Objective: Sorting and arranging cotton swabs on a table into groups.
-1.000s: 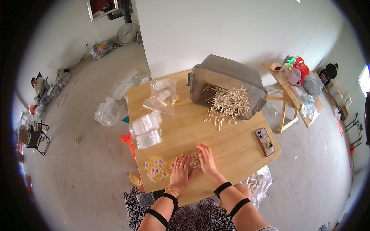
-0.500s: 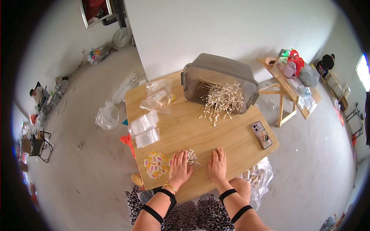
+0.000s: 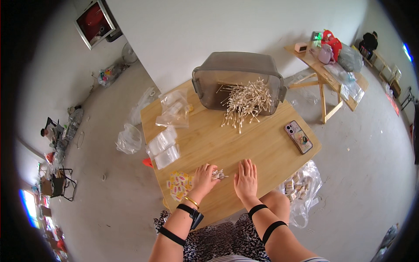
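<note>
My left hand is curled round a small bundle of cotton swabs near the table's front edge, their tips poking out to its right. My right hand lies flat on the wooden table, fingers stretched out and nothing in it. Just left of my left hand is a loose pile of small yellow and white printed cards. Beyond both hands, a grey translucent bin rests on its side, with a large heap of cotton swabs spilling from its mouth onto the table.
Stacks of clear plastic bags and a larger clear bag lie on the table's left side. A phone is at the right edge. Beside my right knee hangs a clear bag of packed goods. A second table stands far right.
My left hand has closed round the cotton swabs beside it, fingers now bent. My right hand stays flat on the table. The whole view has tilted and shifted a little.
</note>
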Demonstrator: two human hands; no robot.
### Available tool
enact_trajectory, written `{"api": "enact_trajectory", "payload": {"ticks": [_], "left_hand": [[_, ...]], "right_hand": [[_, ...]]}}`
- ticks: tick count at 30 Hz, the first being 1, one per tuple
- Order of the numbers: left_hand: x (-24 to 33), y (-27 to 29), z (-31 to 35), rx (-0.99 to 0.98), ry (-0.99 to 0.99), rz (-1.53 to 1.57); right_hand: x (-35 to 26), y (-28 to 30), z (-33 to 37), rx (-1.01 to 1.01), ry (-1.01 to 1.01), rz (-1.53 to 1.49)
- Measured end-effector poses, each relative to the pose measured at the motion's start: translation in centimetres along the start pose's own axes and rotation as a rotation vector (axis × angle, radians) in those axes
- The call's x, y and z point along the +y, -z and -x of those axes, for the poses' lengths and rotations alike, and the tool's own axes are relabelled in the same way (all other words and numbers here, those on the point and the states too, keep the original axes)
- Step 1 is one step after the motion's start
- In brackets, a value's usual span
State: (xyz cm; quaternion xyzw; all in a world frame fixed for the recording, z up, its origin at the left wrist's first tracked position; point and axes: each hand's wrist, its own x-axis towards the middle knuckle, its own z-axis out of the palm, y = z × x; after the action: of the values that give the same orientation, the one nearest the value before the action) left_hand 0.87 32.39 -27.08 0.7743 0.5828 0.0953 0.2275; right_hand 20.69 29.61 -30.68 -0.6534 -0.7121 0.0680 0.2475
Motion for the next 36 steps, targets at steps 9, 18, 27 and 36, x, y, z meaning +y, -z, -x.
{"api": "enact_trajectory", "payload": {"ticks": [9,18,27,36], "left_hand": [[0.2,-4.7,0.3,0.284,0.048,-0.337],[0.9,-4.5,0.2,0.242,0.057,-0.412],[2.2,-3.9,4.1,0.199,0.049,-0.284],[0.1,-1.6,10.1,0.328,0.250,-0.155]], "right_hand": [[0.0,-0.1,-0.1,-0.006,-0.010,-0.023],[0.1,0.0,0.1,-0.045,-0.034,-0.012],[-0.1,0.0,0.0,-0.027,-0.015,0.000],[0.2,-0.1,-0.2,-0.005,-0.025,0.011]]}}
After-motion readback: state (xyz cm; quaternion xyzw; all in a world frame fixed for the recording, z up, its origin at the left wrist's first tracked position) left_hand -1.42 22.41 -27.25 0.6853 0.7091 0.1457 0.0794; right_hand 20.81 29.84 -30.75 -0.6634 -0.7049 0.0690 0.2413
